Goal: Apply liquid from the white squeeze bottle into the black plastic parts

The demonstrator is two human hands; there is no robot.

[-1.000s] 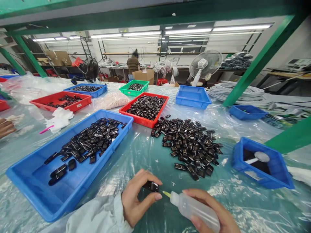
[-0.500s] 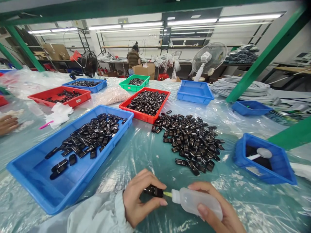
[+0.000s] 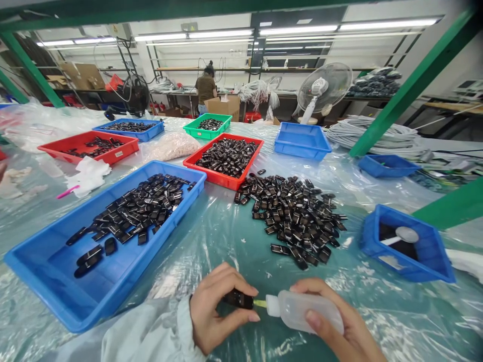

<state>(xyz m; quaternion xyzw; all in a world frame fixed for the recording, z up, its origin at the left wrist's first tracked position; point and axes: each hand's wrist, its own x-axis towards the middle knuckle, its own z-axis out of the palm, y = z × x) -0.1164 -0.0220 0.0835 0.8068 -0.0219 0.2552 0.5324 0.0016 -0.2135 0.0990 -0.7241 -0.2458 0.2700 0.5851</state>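
Between the thumb and fingers of my left hand [image 3: 217, 309] is a small glossy black plastic casing [image 3: 238, 299], its end facing right. My right hand [image 3: 335, 322] grips a translucent white squeeze bottle [image 3: 307, 310], tilted nearly flat. The bottle's thin yellowish nozzle [image 3: 260, 303] points left and meets the casing's end; whether it goes inside, I cannot tell. Beyond my hands lies a loose heap of similar black casings [image 3: 298, 216] on the green, plastic-covered table [image 3: 211, 236]. More casings lie in a large blue tray [image 3: 45, 281] at the left.
A red tray [image 3: 190, 161] and a green tray [image 3: 188, 129] hold more black pieces farther back. On the right, a blue bin [image 3: 392, 266] contains dark material and a white spoon [image 3: 406, 234]. A pink pen [image 3: 68, 192] lies by crumpled white tissue [image 3: 90, 173]. A green post [image 3: 411, 85] slants at right.
The bottle's nozzle stays at the casing's end, and both hands keep their hold. The view has shifted slightly; another person's hand at the far left has mostly left the picture.
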